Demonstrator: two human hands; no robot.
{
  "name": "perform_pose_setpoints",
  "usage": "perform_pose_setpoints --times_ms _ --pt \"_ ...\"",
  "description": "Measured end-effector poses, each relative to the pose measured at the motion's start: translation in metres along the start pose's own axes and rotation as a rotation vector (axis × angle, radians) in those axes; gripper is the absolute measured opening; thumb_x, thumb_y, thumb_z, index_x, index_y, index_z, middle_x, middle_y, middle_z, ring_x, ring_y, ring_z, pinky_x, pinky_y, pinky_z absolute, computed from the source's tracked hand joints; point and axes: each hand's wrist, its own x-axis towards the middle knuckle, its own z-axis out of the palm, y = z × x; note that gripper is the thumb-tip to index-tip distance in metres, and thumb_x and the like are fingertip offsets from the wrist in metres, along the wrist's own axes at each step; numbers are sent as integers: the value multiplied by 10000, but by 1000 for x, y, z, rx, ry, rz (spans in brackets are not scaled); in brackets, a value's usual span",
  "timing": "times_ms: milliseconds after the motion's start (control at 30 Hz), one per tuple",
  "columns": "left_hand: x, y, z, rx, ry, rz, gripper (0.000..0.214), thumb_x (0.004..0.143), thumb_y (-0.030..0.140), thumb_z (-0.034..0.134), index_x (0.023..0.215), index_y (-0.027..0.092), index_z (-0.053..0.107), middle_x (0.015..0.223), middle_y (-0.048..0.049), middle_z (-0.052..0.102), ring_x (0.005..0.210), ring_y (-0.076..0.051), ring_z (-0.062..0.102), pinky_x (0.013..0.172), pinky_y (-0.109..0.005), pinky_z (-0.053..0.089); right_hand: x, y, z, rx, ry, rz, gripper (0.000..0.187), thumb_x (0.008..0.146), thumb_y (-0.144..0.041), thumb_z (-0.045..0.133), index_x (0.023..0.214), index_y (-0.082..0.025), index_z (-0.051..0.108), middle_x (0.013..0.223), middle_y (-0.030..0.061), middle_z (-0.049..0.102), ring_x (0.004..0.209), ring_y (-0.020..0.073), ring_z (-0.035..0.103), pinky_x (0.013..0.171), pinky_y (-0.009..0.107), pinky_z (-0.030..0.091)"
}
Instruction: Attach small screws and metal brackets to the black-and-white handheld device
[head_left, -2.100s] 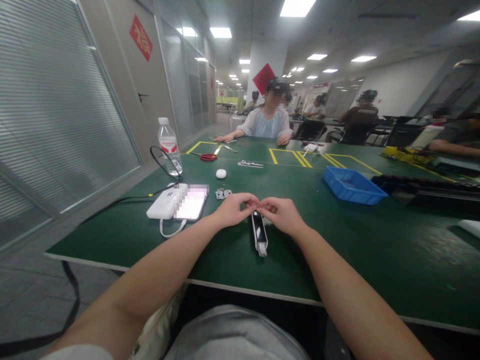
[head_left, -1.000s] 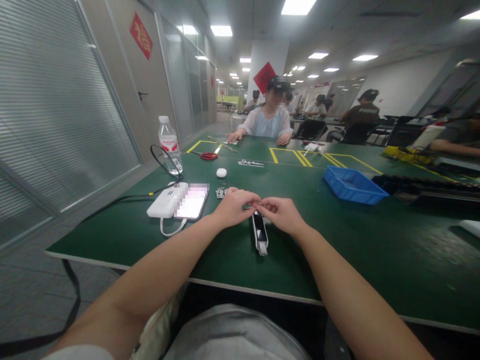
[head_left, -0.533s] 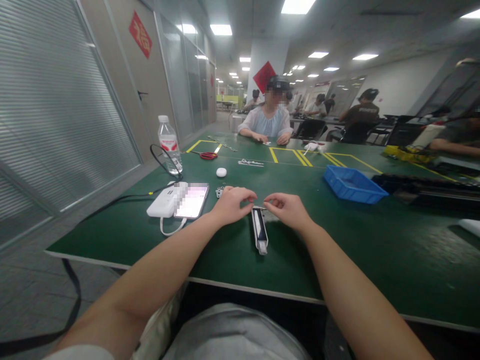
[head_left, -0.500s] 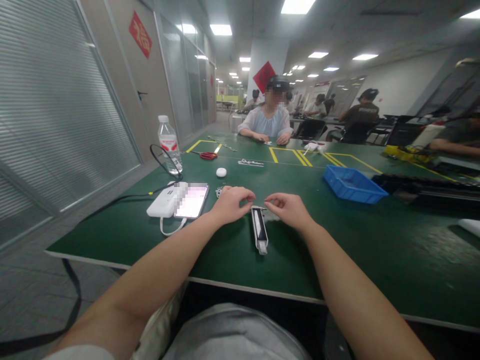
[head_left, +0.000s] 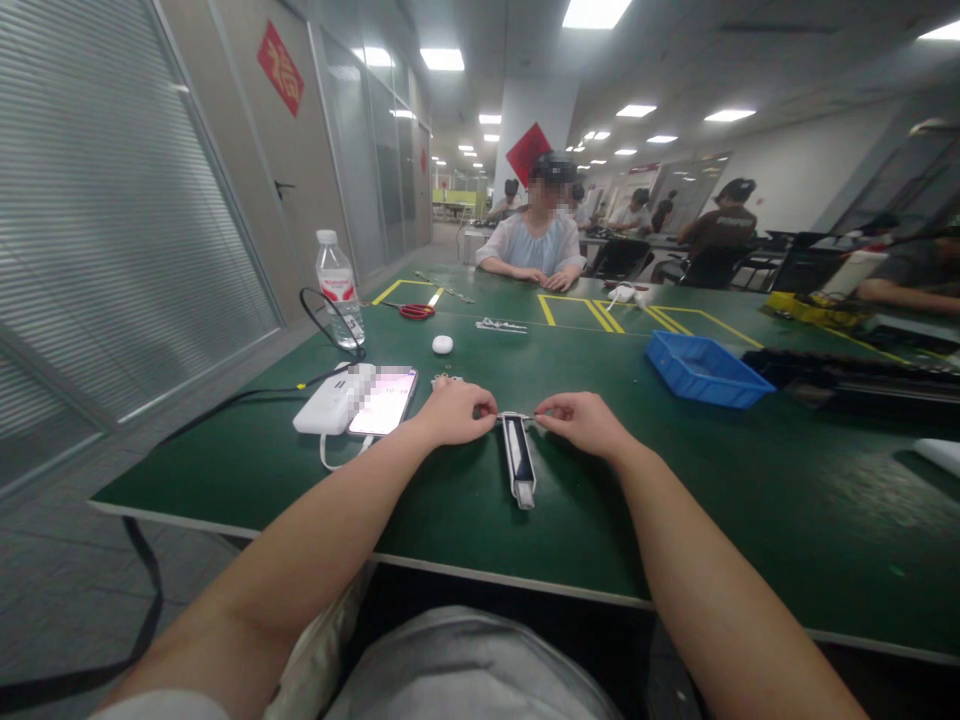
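Observation:
A long, narrow object with a dark middle and a white rim point(head_left: 518, 455) lies on the green table point(head_left: 420, 510) in front of me, its whitish end towards me. Across its far end runs a thin pale strip point(head_left: 516, 414). My left hand point(head_left: 459, 410) is closed, with thumb and forefinger pinching the strip's left end. From the other side my right hand point(head_left: 579, 420) pinches the right end, fingers also closed. The exact kind of strip is too small to make out. Small metal-looking pieces point(head_left: 445, 380) lie partly hidden behind my left hand.
To the left are a phone point(head_left: 382, 403), a white power bank point(head_left: 330, 402) with a cable and a water bottle point(head_left: 340, 295). Beyond lie a white round case point(head_left: 442, 345) and red-handled scissors point(head_left: 417, 311). A blue bin point(head_left: 705, 370) stands right; a co-worker point(head_left: 536, 240) sits opposite.
My left hand has come down and back, and its fingers have closed at the strip's left end. My right hand has shifted slightly onto its right end. The narrow object has stayed put.

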Motion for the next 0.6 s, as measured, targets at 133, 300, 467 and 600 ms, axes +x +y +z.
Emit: perform_pose_setpoints --times_ms 133,300,467,600 --pt "0 0 -1 -3 -13 3 202 769 307 524 847 210 683 817 -6 696 794 -199 608 795 -358 345 0 0 2 24 -3 -14 252 748 -373 597 839 -165 707 573 -3 606 507 100 491 505 223 374" --pt "1 0 0 2 -19 6 199 774 313 528 839 207 683 812 -7 698 790 -196 611 794 -350 346 1 -1 4 2 -13 -16 239 752 -361 603 848 -170 710 579 -7 606 512 98 489 511 224 365" --pt "1 -2 2 -4 -21 25 208 784 330 527 849 202 678 810 -9 697 784 -189 610 779 -339 344 1 -1 5 -11 -18 -26 226 754 -351 605 847 -175 711 573 -12 599 504 92 472 508 222 355" --pt "1 -3 2 5 -19 35 200 788 328 530 845 204 677 811 -8 694 788 -192 608 783 -350 331 1 -1 5 -7 -11 -25 230 753 -355 604 849 -175 711 580 -9 603 509 94 477 510 223 359"
